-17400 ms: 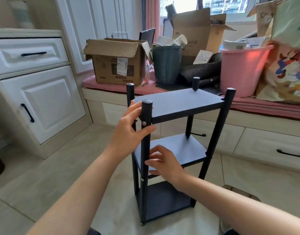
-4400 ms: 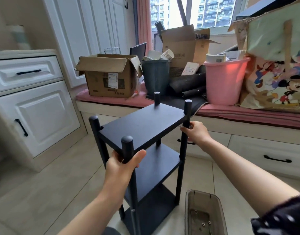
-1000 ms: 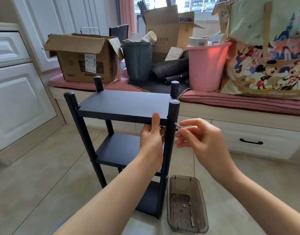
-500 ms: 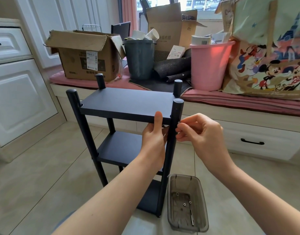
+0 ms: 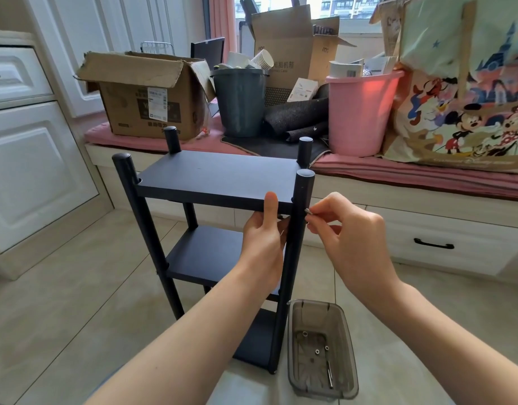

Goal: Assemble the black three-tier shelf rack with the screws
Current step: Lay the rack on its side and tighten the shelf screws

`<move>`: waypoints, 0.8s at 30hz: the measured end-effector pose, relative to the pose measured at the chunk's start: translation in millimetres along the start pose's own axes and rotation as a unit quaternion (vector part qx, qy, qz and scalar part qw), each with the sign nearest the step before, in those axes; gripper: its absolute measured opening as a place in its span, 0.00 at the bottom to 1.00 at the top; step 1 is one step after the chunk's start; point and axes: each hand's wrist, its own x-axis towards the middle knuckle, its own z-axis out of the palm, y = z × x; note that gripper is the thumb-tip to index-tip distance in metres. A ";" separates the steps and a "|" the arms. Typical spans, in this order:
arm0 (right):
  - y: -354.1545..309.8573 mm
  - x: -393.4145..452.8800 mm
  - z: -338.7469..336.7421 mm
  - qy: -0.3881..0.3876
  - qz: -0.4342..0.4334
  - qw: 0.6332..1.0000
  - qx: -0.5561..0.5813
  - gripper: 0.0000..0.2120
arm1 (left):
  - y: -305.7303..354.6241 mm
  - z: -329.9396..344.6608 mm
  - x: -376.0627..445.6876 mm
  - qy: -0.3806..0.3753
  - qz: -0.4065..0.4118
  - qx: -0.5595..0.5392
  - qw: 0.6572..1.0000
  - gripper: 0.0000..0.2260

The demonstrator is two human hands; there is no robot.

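Black three-tier shelf rack (image 5: 216, 182) upright on the tiled floor, in front of a cushioned window bench (image 5: 427, 176). Left hand (image 5: 262, 241) gripping the front edge of the top shelf, thumb flat on top, fingers curled underneath, just beside the near right post (image 5: 295, 258). Right hand (image 5: 348, 229) pinching a small silver screw (image 5: 308, 211) between thumb and fingertips, its tip touching the outer side of that post at top-shelf height.

On the floor just right of the post's foot, a clear grey plastic tray (image 5: 349, 372) with a few small silver parts (image 5: 317, 351) and a thin metal rod inside. On the bench behind: an open cardboard box (image 5: 143, 97), a dark grey bin (image 5: 240, 100) stuffed with paper cups, a pink bucket (image 5: 360, 112), rolled dark mats (image 5: 298, 118), a cartoon-print bag (image 5: 468, 97). White cabinet (image 5: 32, 171) at left. Left forearm crossing in front of the middle and lower shelves, hiding part of them.

Compared with half a second ago: much the same grip on the shelf edge; screw now visible at the post where closed fingertips sat before. A second ago, screw held clear of the post.
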 end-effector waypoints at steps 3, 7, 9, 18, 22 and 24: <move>1.0 0.1 -0.9 -0.003 0.007 1.000 0.004 0.03 | 0.1 0.8 -0.9 -0.008 0.004 -0.010 1.000 0.24; 1.1 2.7 1.1 -0.008 0.037 0.999 0.021 0.04 | 0.0 1.6 -1.4 -0.004 0.000 -0.013 1.000 0.26; 1.0 3.6 1.3 -0.011 0.056 0.997 0.042 0.04 | -0.4 1.3 -0.9 -0.004 -0.002 -0.015 1.000 0.26; 0.7 1.9 -3.1 -0.006 0.085 0.995 0.054 0.07 | -2.1 0.6 0.2 -0.003 -0.004 -0.014 1.000 0.25; -1.1 -0.1 -3.3 -0.010 0.067 0.998 0.015 0.03 | -2.1 0.6 -0.3 -0.005 -0.005 -0.012 1.000 0.26; -1.7 0.1 -3.5 -0.009 0.069 0.997 0.016 0.03 | -1.5 1.7 -0.8 -0.002 -0.005 -0.016 1.000 0.26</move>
